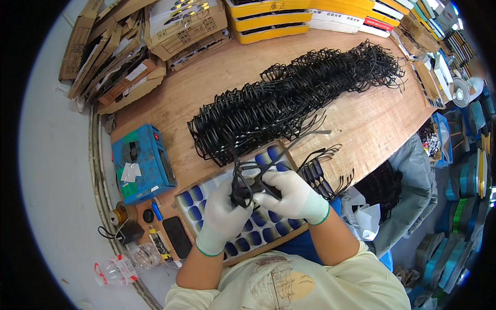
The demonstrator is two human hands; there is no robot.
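In front of me, my left hand [223,214] and my right hand [294,194], both in white knit gloves, grip a black eyeglass frame [238,181]. The fingers of both hands are closed around its front, and one temple stretches up to the right. Part of the frame is hidden by the gloves. Under the hands lies a shallow cardboard tray [258,253] with rows of blue-tinted lenses [241,244]. Right of the tray, several dark-lensed glasses [316,175] lie lined up side by side.
A long heap of black eyeglass frames [279,103] spans the table [196,67]. On the left are a blue machine [142,163], a phone [176,236] and a plastic bottle [118,269]. Cardboard boxes [186,28] and yellow trays [268,23] stand behind. A grey-lined bin [413,181] is at right.
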